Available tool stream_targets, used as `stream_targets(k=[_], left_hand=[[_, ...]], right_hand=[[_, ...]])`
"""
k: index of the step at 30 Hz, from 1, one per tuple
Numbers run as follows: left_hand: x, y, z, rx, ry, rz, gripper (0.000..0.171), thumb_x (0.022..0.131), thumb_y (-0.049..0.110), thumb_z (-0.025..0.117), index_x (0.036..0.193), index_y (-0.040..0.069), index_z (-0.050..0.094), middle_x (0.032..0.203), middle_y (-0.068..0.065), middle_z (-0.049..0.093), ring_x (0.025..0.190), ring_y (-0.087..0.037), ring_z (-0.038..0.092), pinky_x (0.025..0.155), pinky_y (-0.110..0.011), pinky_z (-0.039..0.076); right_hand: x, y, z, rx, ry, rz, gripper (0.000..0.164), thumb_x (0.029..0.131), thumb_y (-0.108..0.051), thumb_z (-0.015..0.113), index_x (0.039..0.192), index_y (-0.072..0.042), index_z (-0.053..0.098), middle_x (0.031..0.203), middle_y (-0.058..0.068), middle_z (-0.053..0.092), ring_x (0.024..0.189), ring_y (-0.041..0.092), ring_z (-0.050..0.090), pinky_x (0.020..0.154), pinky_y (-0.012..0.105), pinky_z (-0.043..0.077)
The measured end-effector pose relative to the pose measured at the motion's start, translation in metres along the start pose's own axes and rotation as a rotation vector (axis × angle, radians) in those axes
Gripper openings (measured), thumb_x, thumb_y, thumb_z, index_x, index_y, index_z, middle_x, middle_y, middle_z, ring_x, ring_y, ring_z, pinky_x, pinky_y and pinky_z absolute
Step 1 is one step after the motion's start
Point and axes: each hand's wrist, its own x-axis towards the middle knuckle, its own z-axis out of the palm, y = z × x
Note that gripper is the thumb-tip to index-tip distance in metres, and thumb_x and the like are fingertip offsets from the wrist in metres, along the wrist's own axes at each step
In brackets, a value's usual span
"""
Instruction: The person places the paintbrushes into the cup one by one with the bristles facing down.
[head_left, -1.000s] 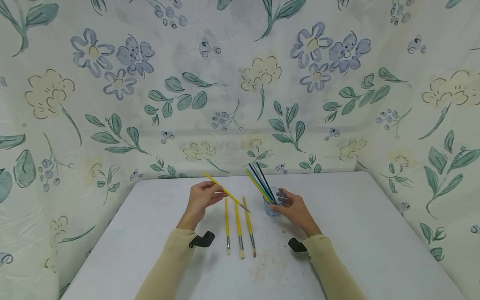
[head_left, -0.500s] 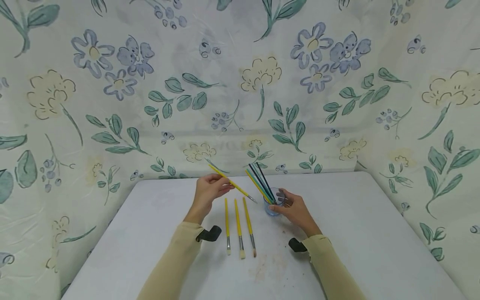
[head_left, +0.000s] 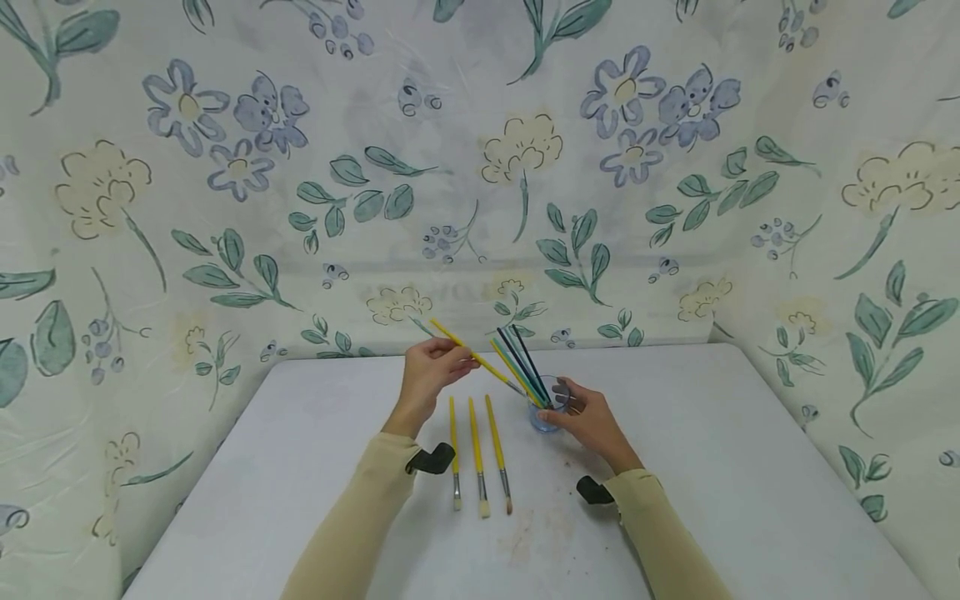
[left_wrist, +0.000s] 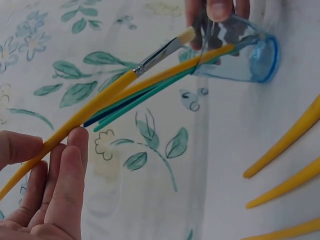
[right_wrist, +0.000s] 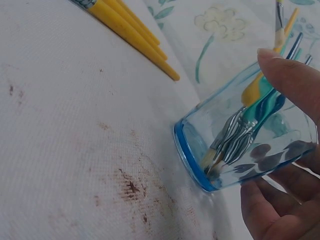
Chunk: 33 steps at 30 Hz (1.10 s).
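Observation:
My left hand (head_left: pixel 435 371) pinches a yellow-handled paintbrush (left_wrist: pixel 95 106) partway along its handle, bristles slanting down toward the glass. In the left wrist view the pale bristle tip overlaps the glass's rim. My right hand (head_left: pixel 588 417) grips the clear, blue-based glass (right_wrist: pixel 200 135), thumb on one side and fingers on the other. Inside it, several paintbrushes (right_wrist: pixel 240 132) with yellow, teal and dark blue handles lean to the left, bristles down at the bottom. Three more yellow paintbrushes (head_left: pixel 477 454) lie side by side on the table, bristles toward me.
The white table (head_left: pixel 262 500) carries brownish smudges (right_wrist: pixel 132 187) in front of the glass. A floral-patterned sheet (head_left: pixel 450 208) hangs behind the table and along both sides. Dark wrist mounts (head_left: pixel 432 458) stick out from both sleeves.
My left hand has moved right and slightly up with its paintbrush, bringing the bristle end from above the lying brushes to the glass. My right hand and the glass stay put.

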Motion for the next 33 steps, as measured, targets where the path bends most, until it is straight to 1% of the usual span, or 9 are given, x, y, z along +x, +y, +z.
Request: stream_targets(k=[7, 11, 18, 20, 25, 33], left_hand=[[0.002, 0.002, 0.011, -0.025, -0.014, 0.033, 0.026, 0.094, 0.005, 0.071, 0.115, -0.007, 0.063, 0.088, -0.004, 0.076, 0.074, -0.009, 0.076, 0.074, -0.021, 0.064], [0.003, 0.0, 0.016, -0.019, -0.02, 0.042, 0.023, 0.093, 0.006, 0.072, 0.112, -0.006, 0.064, 0.091, -0.007, 0.077, 0.073, -0.009, 0.076, 0.074, -0.021, 0.064], [0.003, -0.003, 0.024, 0.03, -0.03, 0.045, 0.024, 0.094, 0.008, 0.072, 0.113, -0.004, 0.065, 0.108, -0.02, 0.076, 0.079, -0.011, 0.076, 0.079, -0.023, 0.065], [0.002, -0.004, 0.026, 0.035, -0.029, 0.045, 0.023, 0.094, 0.008, 0.072, 0.113, -0.004, 0.065, 0.109, -0.023, 0.076, 0.079, -0.012, 0.076, 0.079, -0.023, 0.065], [0.0, -0.008, 0.032, 0.044, -0.032, 0.051, 0.022, 0.093, 0.006, 0.073, 0.111, -0.005, 0.066, 0.106, -0.022, 0.076, 0.079, -0.014, 0.077, 0.078, -0.024, 0.065], [0.0, -0.02, 0.037, 0.103, -0.043, 0.077, 0.021, 0.094, 0.011, 0.074, 0.109, -0.002, 0.067, 0.104, -0.019, 0.076, 0.083, -0.017, 0.078, 0.082, -0.027, 0.065]], right_hand=[[0.0, 0.0, -0.001, 0.006, -0.002, -0.007, 0.082, 0.089, -0.028, 0.082, 0.158, -0.012, 0.042, 0.154, 0.014, 0.056, 0.147, 0.036, 0.049, 0.12, 0.05, 0.043], [0.0, -0.001, -0.001, 0.006, -0.003, 0.001, 0.082, 0.089, -0.028, 0.082, 0.158, -0.012, 0.042, 0.154, 0.013, 0.055, 0.147, 0.036, 0.049, 0.12, 0.05, 0.043], [0.0, -0.003, 0.001, -0.003, 0.006, 0.012, 0.082, 0.088, -0.029, 0.083, 0.158, -0.012, 0.043, 0.154, 0.014, 0.056, 0.145, 0.036, 0.051, 0.12, 0.05, 0.044], [-0.001, -0.003, 0.001, -0.009, 0.007, 0.013, 0.082, 0.088, -0.029, 0.083, 0.158, -0.012, 0.043, 0.154, 0.014, 0.056, 0.145, 0.037, 0.051, 0.12, 0.051, 0.044], [-0.001, -0.004, 0.002, -0.018, 0.013, 0.023, 0.082, 0.088, -0.03, 0.083, 0.158, -0.013, 0.042, 0.154, 0.014, 0.056, 0.146, 0.037, 0.051, 0.119, 0.051, 0.044], [-0.001, -0.004, 0.001, -0.017, 0.013, 0.024, 0.081, 0.089, -0.029, 0.082, 0.158, -0.012, 0.043, 0.154, 0.014, 0.055, 0.146, 0.037, 0.05, 0.12, 0.051, 0.044]])
